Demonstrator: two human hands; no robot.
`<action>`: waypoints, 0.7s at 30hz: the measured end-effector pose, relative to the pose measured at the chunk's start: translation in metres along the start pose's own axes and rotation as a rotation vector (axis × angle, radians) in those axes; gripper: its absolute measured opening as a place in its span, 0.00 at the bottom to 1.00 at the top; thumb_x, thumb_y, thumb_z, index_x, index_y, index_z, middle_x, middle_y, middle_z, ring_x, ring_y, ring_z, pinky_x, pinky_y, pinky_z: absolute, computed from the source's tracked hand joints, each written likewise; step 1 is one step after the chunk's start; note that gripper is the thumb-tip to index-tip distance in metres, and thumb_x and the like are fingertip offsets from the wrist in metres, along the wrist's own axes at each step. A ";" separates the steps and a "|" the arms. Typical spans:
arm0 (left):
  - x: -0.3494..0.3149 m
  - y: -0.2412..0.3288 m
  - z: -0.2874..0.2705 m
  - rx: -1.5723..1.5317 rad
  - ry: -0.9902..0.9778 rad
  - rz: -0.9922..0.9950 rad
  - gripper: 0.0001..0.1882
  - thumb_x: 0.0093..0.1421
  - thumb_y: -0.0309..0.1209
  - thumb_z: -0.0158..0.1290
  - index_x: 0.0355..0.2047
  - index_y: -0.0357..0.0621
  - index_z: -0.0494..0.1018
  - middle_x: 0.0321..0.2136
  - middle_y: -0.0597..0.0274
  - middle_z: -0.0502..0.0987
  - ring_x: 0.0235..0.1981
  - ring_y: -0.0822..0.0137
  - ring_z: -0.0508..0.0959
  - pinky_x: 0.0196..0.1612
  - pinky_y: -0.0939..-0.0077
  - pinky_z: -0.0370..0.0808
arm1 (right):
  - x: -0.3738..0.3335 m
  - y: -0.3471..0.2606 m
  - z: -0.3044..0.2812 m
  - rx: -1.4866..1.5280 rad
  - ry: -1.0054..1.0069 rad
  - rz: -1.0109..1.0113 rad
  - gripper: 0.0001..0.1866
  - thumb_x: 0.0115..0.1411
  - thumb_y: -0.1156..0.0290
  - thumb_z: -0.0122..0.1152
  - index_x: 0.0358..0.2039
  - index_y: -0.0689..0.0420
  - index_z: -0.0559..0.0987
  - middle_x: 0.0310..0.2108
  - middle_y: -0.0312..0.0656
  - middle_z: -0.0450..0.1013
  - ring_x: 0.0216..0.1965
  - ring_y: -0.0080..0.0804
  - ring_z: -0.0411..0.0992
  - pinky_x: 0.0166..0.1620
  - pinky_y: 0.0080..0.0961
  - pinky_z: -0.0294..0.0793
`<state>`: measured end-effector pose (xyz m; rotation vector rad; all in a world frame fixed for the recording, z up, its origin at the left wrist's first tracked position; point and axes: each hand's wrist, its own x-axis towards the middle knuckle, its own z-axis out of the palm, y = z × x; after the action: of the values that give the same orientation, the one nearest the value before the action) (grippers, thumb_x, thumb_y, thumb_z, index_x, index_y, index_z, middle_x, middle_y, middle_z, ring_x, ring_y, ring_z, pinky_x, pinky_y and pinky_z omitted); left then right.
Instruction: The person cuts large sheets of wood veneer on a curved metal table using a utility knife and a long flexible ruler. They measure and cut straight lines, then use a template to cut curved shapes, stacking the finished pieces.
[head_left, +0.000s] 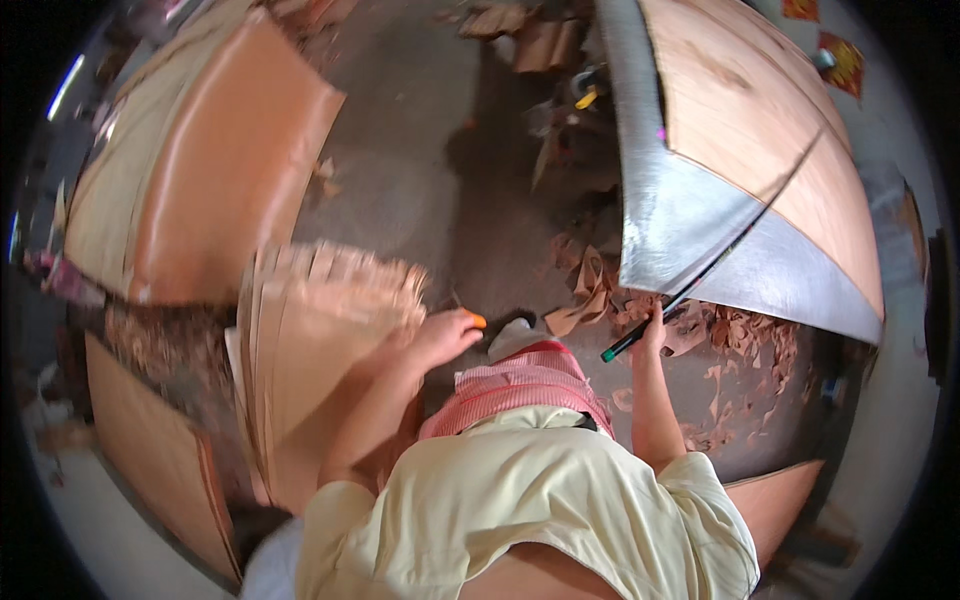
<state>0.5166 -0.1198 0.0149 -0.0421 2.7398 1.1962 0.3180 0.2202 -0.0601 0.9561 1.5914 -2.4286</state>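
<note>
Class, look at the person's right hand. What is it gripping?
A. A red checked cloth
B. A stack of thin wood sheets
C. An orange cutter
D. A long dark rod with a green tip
D: the right hand is closed around the lower end of a long dark rod with a green tip, which slants up across the grey metal-topped table and the wood sheet lying on it.

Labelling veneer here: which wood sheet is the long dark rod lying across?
The pale sheet at upper right, resting on the shiny metal plate. The rod, gripped by the right hand, crosses only that one; the left-side stacks lie apart.
</note>
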 end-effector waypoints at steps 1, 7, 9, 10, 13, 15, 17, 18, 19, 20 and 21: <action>0.022 0.000 0.006 0.079 -0.060 0.032 0.14 0.52 0.38 0.48 0.36 0.45 0.72 0.35 0.56 0.73 0.37 0.56 0.73 0.40 0.67 0.70 | 0.021 0.000 -0.002 -0.013 0.007 -0.015 0.13 0.54 0.61 0.55 0.20 0.55 0.69 0.15 0.32 0.62 0.15 0.19 0.59 0.18 0.16 0.58; 0.117 -0.003 -0.007 0.243 -0.212 -0.019 0.14 0.52 0.39 0.48 0.36 0.46 0.72 0.35 0.57 0.73 0.38 0.57 0.73 0.40 0.66 0.70 | 0.081 -0.032 0.025 -0.051 0.147 -0.045 0.12 0.54 0.60 0.55 0.23 0.55 0.71 0.15 0.30 0.65 0.15 0.16 0.60 0.18 0.13 0.56; 0.148 0.003 -0.016 0.187 -0.271 -0.102 0.14 0.53 0.39 0.48 0.37 0.46 0.72 0.35 0.57 0.73 0.37 0.57 0.72 0.40 0.67 0.69 | 0.095 -0.042 0.029 -0.030 0.151 -0.082 0.12 0.55 0.60 0.54 0.23 0.56 0.72 0.16 0.31 0.66 0.15 0.16 0.60 0.18 0.12 0.56; 0.165 0.005 -0.021 0.180 -0.283 -0.089 0.14 0.53 0.38 0.48 0.37 0.45 0.72 0.35 0.57 0.73 0.37 0.57 0.72 0.39 0.67 0.69 | 0.098 -0.047 0.029 -0.014 0.134 -0.085 0.12 0.55 0.60 0.54 0.24 0.56 0.72 0.16 0.31 0.66 0.14 0.16 0.60 0.18 0.12 0.56; 0.232 0.014 -0.026 0.107 -0.257 -0.036 0.15 0.53 0.38 0.49 0.38 0.44 0.71 0.36 0.55 0.72 0.37 0.56 0.72 0.40 0.68 0.69 | 0.107 -0.072 0.026 -0.036 0.150 -0.052 0.12 0.55 0.61 0.53 0.25 0.57 0.71 0.17 0.31 0.66 0.15 0.17 0.60 0.18 0.13 0.57; 0.284 0.021 -0.021 0.013 -0.180 0.021 0.15 0.53 0.37 0.49 0.39 0.43 0.70 0.37 0.54 0.72 0.38 0.56 0.72 0.40 0.69 0.69 | 0.115 -0.079 0.018 -0.056 0.151 -0.026 0.12 0.55 0.62 0.53 0.25 0.58 0.71 0.16 0.30 0.64 0.14 0.17 0.60 0.18 0.13 0.57; 0.343 0.029 -0.012 0.021 -0.044 0.157 0.19 0.54 0.38 0.49 0.44 0.40 0.66 0.43 0.53 0.69 0.44 0.54 0.69 0.44 0.69 0.68 | 0.117 -0.081 0.010 -0.046 0.201 0.004 0.11 0.55 0.63 0.53 0.25 0.58 0.71 0.14 0.30 0.62 0.14 0.17 0.59 0.18 0.14 0.57; 0.375 0.039 -0.007 0.018 0.020 0.218 0.21 0.54 0.37 0.49 0.46 0.40 0.64 0.44 0.53 0.68 0.45 0.54 0.68 0.45 0.69 0.67 | 0.117 -0.082 0.008 -0.044 0.206 0.027 0.11 0.55 0.63 0.53 0.25 0.58 0.71 0.14 0.30 0.62 0.14 0.17 0.59 0.18 0.14 0.57; 0.407 0.049 -0.002 0.011 0.052 0.280 0.22 0.54 0.38 0.49 0.47 0.40 0.63 0.45 0.52 0.66 0.45 0.53 0.68 0.46 0.69 0.66 | 0.117 -0.083 0.006 -0.041 0.211 0.050 0.11 0.55 0.63 0.53 0.25 0.58 0.71 0.14 0.29 0.61 0.14 0.17 0.59 0.18 0.14 0.56; 0.438 0.061 0.005 0.014 0.055 0.293 0.24 0.53 0.37 0.49 0.48 0.41 0.61 0.47 0.52 0.65 0.46 0.52 0.67 0.47 0.68 0.66 | 0.118 -0.083 0.003 -0.065 0.189 0.047 0.11 0.55 0.62 0.53 0.26 0.57 0.70 0.14 0.29 0.61 0.14 0.17 0.59 0.18 0.14 0.57; 0.469 0.074 0.012 0.022 0.068 0.376 0.25 0.53 0.37 0.50 0.49 0.39 0.60 0.48 0.51 0.63 0.48 0.52 0.65 0.47 0.67 0.65 | 0.114 -0.088 0.006 -0.100 0.218 0.066 0.12 0.55 0.61 0.53 0.26 0.57 0.70 0.14 0.29 0.61 0.14 0.18 0.59 0.18 0.14 0.58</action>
<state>0.0487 -0.0446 -0.0092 0.4621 2.9061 1.2666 0.1893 0.2843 -0.0500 1.2705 1.6992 -2.2433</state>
